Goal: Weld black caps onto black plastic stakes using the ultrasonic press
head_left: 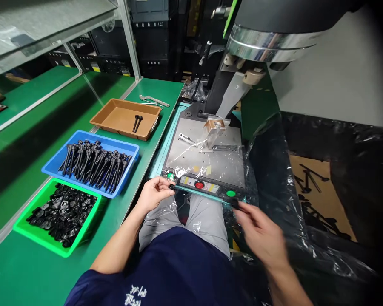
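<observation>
Bright overhead light, dark blurred right edge.

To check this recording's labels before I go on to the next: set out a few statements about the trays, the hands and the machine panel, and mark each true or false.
1. The blue tray holds long black bolts. True.
2. The brown tray is full. False: only two bolts lie in it.
3. The left hand pinches a small black piece by the machine's front edge. True.
4. The right hand rests on the green tray. False: it is in front of the machine panel, blurred, far from that tray.
5. The red button lies between two green buttons. True.
</observation>
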Available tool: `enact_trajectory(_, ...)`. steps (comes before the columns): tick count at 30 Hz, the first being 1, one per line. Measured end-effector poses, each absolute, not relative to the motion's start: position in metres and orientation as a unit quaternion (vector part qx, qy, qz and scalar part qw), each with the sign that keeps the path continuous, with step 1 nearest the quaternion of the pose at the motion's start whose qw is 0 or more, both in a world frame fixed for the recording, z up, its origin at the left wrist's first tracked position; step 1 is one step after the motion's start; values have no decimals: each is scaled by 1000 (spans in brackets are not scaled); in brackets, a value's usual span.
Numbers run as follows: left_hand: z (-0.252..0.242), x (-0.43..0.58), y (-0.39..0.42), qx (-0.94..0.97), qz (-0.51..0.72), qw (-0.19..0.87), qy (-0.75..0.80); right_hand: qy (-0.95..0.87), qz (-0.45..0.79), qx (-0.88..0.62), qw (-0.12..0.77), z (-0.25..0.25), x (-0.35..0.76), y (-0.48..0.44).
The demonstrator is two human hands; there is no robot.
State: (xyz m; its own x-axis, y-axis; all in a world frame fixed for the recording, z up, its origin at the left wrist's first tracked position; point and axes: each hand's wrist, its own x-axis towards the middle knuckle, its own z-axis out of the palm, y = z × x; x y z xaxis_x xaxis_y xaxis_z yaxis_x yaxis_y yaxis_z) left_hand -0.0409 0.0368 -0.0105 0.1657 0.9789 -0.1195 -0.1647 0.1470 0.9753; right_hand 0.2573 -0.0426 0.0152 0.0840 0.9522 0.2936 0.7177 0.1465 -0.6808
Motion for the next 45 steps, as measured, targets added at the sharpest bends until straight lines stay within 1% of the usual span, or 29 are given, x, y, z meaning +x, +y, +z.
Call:
enact_trajectory(4,-4,-46,21,511,439,574,465,-770,252,-480,335,12,201,-9)
enact_trajectory(8,-5,-52,11,579,425,516,466,-802,277,-426,314,12,168,6)
enact_trajectory(11,-8,-52,11,625,424,489,436,-813,274,-416,300,10,166,5)
enact_trajectory(15,-11,-47,15,652,424,474,414,-813,263,-421,303,8,169,3)
enact_trajectory(18,-10,-45,19,665,411,461,420,-797,286,-433,309,8,169,4)
enact_trajectory(22,-9,-47,21,688,393,451,411,-754,374,-447,303,13,170,5)
enact_trajectory(30,-5,-48,23,723,359,452,380,-611,598,-459,241,12,177,11)
enact_trajectory(34,-5,-46,24,722,350,458,383,-570,639,-464,224,8,177,11)
enact_trajectory(36,-6,-45,25,714,351,467,386,-577,631,-462,236,6,176,10)
enact_trajectory(38,-8,-42,26,698,360,479,392,-581,620,-454,267,3,175,9)
enact_trajectory(42,-11,-28,24,617,418,504,438,-530,629,-437,364,-7,168,9)
enact_trajectory(45,-12,-9,23,577,481,501,429,-482,618,-439,440,-11,163,11)
